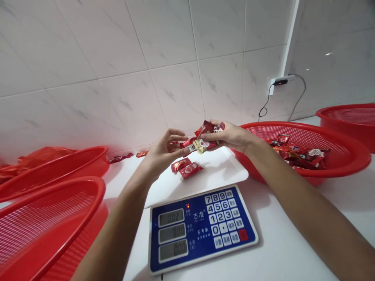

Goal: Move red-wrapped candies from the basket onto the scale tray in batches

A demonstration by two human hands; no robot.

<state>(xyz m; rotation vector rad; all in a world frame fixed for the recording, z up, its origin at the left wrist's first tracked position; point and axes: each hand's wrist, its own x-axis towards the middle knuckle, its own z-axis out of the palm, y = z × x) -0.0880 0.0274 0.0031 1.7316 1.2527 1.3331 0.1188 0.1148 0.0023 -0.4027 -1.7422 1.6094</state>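
Observation:
Above the white pan (pixel 231 166) of a digital scale (pixel 203 230), my right hand (pixel 230 136) grips a bunch of small wrapped candies (pixel 208 136) in red, maroon and gold wrappers. My left hand (pixel 166 150) meets it from the other side, its thumb and fingers closed on the end of one candy packet (pixel 191 146) in the bunch. Some of its fingertips are hidden behind the wrappers. Beneath both hands, a few red candy packets (pixel 190 169) lie on the pan. Digits on the scale's display (pixel 171 217) are lit but hard to read.
At right stands a red basket (pixel 348 156) of wrapped candies, with another red basket (pixel 348 113) behind. Two red baskets (pixel 98 187) stand at left, the farther holding a red plastic bag (pixel 43 158). Loose packets (pixel 121 158) lie by the tiled wall. A power strip (pixel 283 81) hangs there.

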